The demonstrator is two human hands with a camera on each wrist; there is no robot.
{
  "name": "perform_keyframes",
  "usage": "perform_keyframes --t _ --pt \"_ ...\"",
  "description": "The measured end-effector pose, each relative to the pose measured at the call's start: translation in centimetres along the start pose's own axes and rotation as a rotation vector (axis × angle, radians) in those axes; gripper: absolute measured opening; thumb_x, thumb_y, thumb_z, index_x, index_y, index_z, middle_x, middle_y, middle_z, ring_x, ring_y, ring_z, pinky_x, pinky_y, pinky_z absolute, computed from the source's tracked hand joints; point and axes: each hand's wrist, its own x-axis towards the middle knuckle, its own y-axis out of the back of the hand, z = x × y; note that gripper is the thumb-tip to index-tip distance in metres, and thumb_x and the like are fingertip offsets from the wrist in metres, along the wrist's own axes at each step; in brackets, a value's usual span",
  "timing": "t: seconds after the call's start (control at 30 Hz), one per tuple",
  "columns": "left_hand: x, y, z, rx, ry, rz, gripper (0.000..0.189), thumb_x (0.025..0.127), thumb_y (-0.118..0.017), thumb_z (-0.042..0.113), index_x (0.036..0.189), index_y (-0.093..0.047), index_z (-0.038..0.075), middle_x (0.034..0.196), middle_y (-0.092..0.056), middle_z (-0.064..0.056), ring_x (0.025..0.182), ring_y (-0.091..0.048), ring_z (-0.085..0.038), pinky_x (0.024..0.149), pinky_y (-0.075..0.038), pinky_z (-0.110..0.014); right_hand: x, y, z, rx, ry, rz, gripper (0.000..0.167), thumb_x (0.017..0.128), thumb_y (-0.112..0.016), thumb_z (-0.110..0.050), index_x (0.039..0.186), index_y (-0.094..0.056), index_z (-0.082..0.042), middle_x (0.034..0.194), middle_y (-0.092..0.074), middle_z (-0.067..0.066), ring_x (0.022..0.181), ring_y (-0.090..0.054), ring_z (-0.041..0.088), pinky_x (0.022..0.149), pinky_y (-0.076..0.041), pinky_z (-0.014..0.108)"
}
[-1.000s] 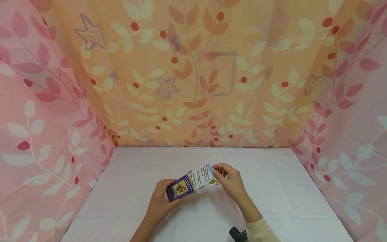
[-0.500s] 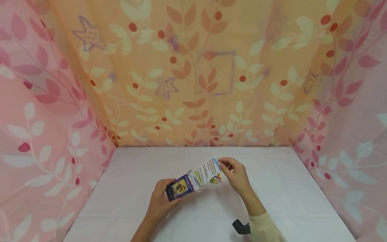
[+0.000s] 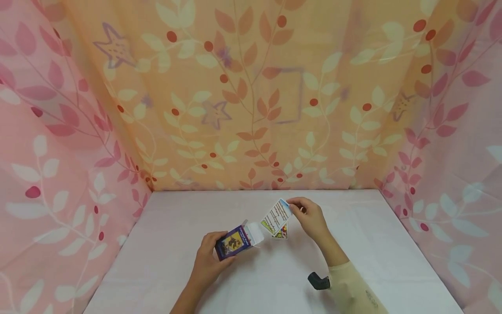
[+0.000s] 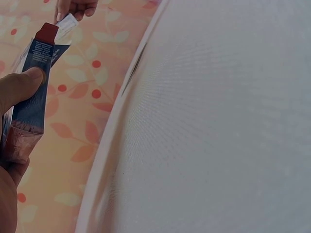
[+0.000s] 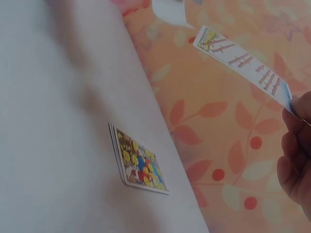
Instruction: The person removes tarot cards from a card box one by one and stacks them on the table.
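Note:
My left hand [image 3: 209,255] grips a dark blue card box [image 3: 234,242], thumb along one narrow side in the left wrist view. The box tilts up to the right, and its white flap [image 3: 255,233] stands open at that end. By its upper right corner, my right hand [image 3: 310,216] pinches a tarot card [image 3: 276,217] printed with brown rods on a pale ground. The card is apart from the box. Beneath it, partly covered in the head view, a small stack of cards [image 5: 141,161] lies on the table with a colourful picture card on top.
A white cloth covers the table [image 3: 176,213]. Leaf-patterned curtains [image 3: 251,144] enclose it at the back and both sides. A black angled piece [image 3: 318,281] sticks out beside the right sleeve [image 3: 353,288].
My right hand has drawn the card out of the box, moving it up and right until it came free above the stack. The left hand and box have stayed nearly still.

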Motion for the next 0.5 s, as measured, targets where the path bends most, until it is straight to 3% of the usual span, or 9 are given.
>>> perform_keyframes --t 0.27,0.5 --pt "0.2 0.0 0.0 -0.011 0.002 -0.007 0.078 0.069 -0.097 0.023 0.137 -0.059 0.022 0.129 -0.055 0.014 0.119 -0.053 -0.005 0.105 -0.052 -0.044 1.5 -0.5 1.3 -0.049 -0.016 -0.047 0.012 0.098 -0.068 -0.013 0.109 -0.075 -0.014 0.093 -0.068 0.000 0.085 -0.057 0.017 0.069 -0.046 0.024" --pt "0.1 0.0 -0.1 -0.016 -0.001 -0.007 0.078 0.068 -0.098 0.024 0.136 -0.059 0.028 0.129 -0.055 0.014 0.119 -0.053 -0.004 0.105 -0.052 -0.040 2.6 -1.0 2.3 -0.087 -0.022 -0.110 0.012 0.100 -0.067 -0.014 0.108 -0.075 -0.016 0.096 -0.070 -0.002 0.083 -0.057 0.017 0.072 -0.047 0.029"
